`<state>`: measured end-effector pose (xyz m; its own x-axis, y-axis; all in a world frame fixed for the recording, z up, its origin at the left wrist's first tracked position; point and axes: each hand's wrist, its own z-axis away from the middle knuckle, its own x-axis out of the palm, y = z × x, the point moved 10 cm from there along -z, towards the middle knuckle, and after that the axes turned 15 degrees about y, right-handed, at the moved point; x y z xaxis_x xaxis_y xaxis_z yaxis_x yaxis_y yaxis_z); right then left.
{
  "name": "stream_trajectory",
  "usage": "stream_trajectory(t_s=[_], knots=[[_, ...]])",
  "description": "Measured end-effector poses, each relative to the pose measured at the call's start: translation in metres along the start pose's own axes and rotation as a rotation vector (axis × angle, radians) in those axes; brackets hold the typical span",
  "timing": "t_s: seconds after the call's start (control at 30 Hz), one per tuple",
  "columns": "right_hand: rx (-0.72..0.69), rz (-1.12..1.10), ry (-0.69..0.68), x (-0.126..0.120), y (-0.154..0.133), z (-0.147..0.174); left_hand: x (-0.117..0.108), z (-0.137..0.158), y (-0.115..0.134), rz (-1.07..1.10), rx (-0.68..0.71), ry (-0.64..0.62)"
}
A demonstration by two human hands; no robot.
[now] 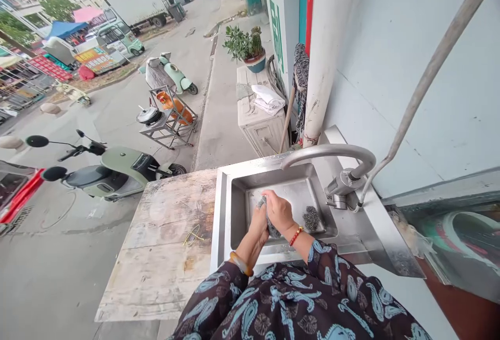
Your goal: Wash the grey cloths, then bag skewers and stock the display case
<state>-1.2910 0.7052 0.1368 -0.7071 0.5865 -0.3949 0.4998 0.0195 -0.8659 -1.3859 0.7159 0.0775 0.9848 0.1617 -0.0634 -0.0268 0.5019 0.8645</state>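
Note:
Both my hands are closed together over the left part of the steel sink [224, 210]. Between them is a grey, rough-looking wad [274, 231], perhaps a steel wool scourer; the fingers hide most of it. My left hand [259, 224] wraps it from the left, and my right hand [279, 212] presses against it from the right. A dark steel wool scourer [311, 218] lies on the sink floor, to the right of my right hand. The curved faucet [332, 150] arches over the basin's far right side; no running water shows.
A weathered wooden board [167, 236] adjoins the sink on the left, with a thin yellow string [193, 236] on it. Beyond the sink stands a boxy unit [261, 126] bearing white cloth [269, 99] and a potted plant [255, 59]. A green scooter [125, 165] is parked at left.

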Motion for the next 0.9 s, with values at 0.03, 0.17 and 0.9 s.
stream_trajectory(t_s=[0.03, 0.17, 0.9], knots=[[0.107, -0.018, 0.040, -0.003, 0.020, -0.012, 0.005, 0.003, -0.003, 0.006, -0.034, -0.026], [0.461, -0.312, 0.039, -0.004, 0.075, -0.030, 0.019, 0.007, 0.016, 0.069, -0.019, -0.121], [-0.332, -0.014, -0.087, -0.027, -0.072, 0.030, 0.001, 0.003, -0.007, 0.403, -0.452, -0.226]])
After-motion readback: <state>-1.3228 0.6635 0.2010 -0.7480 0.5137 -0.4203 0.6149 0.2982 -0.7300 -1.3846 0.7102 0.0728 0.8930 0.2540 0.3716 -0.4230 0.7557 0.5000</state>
